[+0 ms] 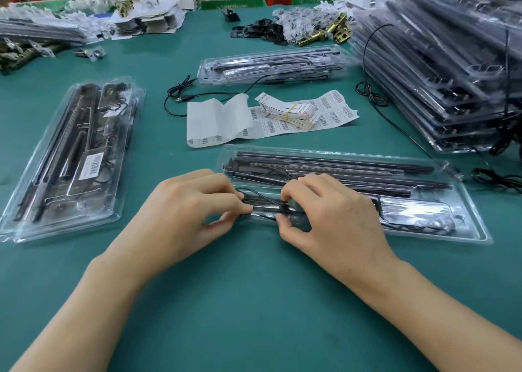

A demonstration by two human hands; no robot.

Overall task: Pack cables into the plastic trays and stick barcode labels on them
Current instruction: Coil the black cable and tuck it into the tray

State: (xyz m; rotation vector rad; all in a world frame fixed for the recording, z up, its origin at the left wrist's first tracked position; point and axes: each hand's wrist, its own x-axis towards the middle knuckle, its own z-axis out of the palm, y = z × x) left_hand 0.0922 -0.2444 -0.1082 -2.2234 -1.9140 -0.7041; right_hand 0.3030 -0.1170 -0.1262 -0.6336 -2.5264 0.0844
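Note:
A clear plastic tray point(469, 219) with long black bars lies across the green table in front of me. At its near left compartment, my left hand point(183, 210) and my right hand point(324, 216) both pinch a thin black cable point(268, 200) and hold it down in the tray. A strip of barcode labels point(333, 111) with a rubber-banded label bundle point(288, 113) lies just beyond the tray. Another packed tray point(73, 159) bearing a barcode label sits to the left.
A third tray point(271, 65) with a loose black cable point(180, 97) lies farther back. A tall stack of trays point(452, 75) fills the right side. Brass hardware point(333, 31) and bagged parts line the far edge. Another loose cable point(497, 178) lies at right.

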